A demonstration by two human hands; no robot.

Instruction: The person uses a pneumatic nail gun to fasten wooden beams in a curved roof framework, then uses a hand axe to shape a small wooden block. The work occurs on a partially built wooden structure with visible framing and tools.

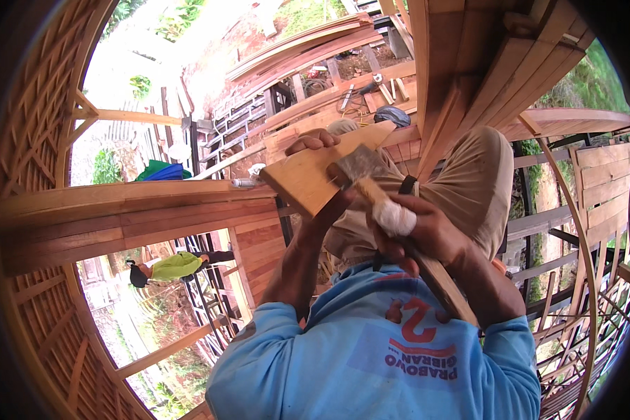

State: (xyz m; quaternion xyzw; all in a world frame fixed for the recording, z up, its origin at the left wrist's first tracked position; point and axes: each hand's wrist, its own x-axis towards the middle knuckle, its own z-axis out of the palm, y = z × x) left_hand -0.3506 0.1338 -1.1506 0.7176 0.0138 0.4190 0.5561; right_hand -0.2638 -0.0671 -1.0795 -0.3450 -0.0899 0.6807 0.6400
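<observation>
My left hand grips the far edge of a light wooden board, holding it tilted over my lap. My right hand is closed around the wooden handle of a hatchet. Its grey metal head rests against the board's right edge. A white cloth wrap sits where my right thumb meets the handle. My blue shirt and beige trousers fill the space below and behind the hands.
A thick reddish timber beam runs across the left. Woven wooden lattice curves around the left side. Stacked planks and small tools lie beyond the board. A person in a yellow-green shirt stands lower down on the left.
</observation>
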